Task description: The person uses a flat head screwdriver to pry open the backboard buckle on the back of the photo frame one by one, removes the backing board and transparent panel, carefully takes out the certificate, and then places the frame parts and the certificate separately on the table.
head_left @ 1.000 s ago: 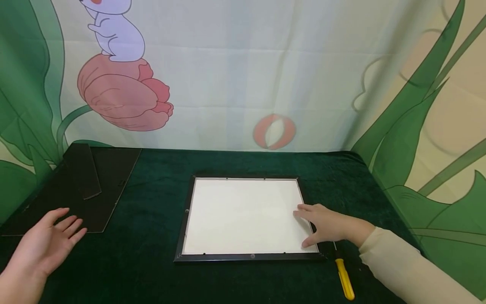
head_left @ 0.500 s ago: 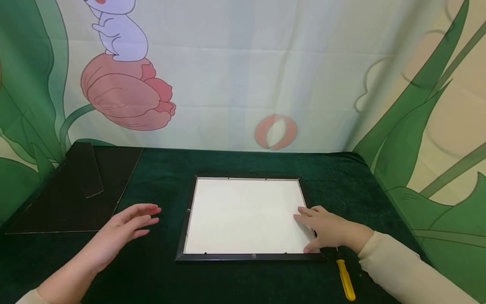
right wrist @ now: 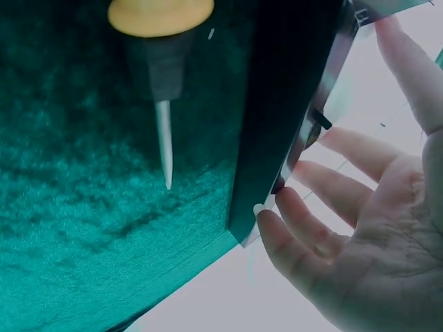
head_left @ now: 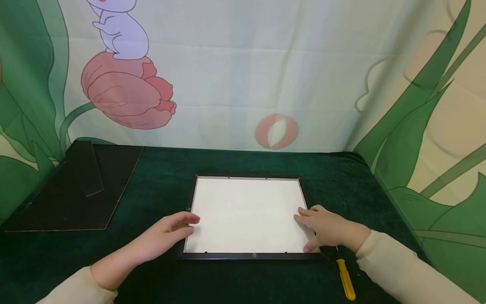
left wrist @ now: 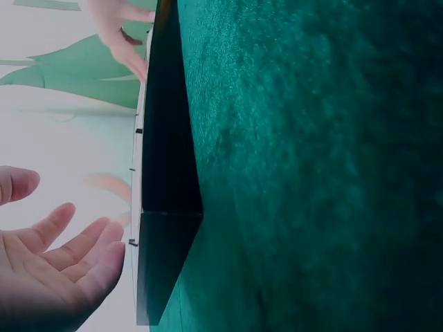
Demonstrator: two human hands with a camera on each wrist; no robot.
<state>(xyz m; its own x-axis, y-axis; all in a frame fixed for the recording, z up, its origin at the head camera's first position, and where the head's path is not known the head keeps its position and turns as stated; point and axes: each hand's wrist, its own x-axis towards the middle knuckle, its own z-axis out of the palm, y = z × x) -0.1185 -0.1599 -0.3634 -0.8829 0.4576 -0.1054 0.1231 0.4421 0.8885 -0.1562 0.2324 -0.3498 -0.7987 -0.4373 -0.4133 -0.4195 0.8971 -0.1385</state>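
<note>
A black picture frame (head_left: pixel 253 256) lies on the green cloth, with a white sheet or panel (head_left: pixel 247 215) inside its border. Small dark tabs stick out along the inner edges. My left hand (head_left: pixel 161 238) hovers by the left side, fingers extended over the border; in the left wrist view its fingertips (left wrist: pixel 104 252) seem just apart from the frame. On the right side rests my right hand (head_left: pixel 328 228), fingers spread, with fingertips at the border and white panel. Beside it lies a screwdriver (head_left: pixel 346 279) with a yellow handle, its metal shaft clearer in the right wrist view.
A black backing board (head_left: pixel 64 207) with a flat stand leg (head_left: pixel 89 173) lies at the far left of the table. Green velvety cloth (head_left: pixel 163 173) covers the table. A printed curtain (head_left: pixel 228 84) hangs behind and along the right side.
My left hand has moved right, from near the backing board to the frame's left side, and turned palm inward. The right hand has stayed almost still at the right side.
</note>
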